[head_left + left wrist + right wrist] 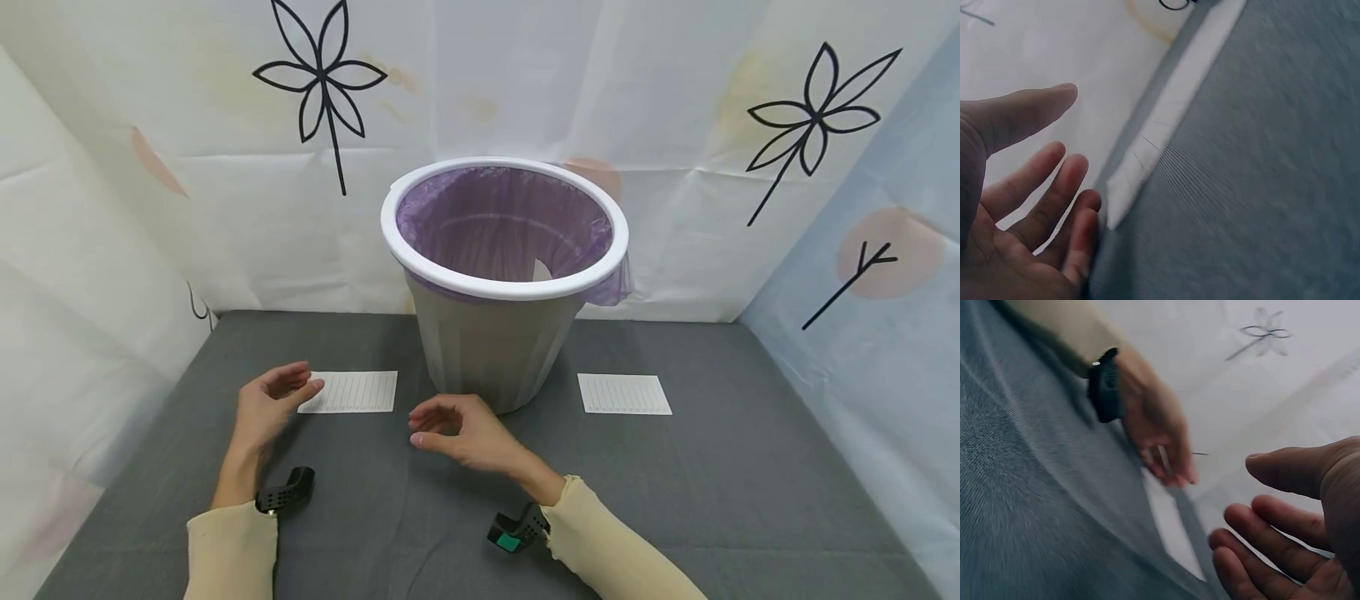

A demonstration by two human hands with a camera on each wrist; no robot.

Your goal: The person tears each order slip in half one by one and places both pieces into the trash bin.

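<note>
My left hand (262,410) is at the left end of a white lined sheet of paper (356,392) on the table; its fingers are loosely bent and hold nothing. In the left wrist view, the thumb stands apart from the fingers, whose tips overlap the near end of the paper (1169,112). My right hand (476,433) hovers in front of a light-coloured bin (487,350), thumb and fingers parted around bare air. A purple bag (495,221) lines the bin, and a small white piece (541,271) shows inside it.
A second lined sheet (624,394) lies right of the bin. Grey cloth (720,500) covers the table. Behind hangs a white curtain (667,217) with leaf drawings; more fabric encloses both sides. Black wrist devices (288,490) sit at both sleeves.
</note>
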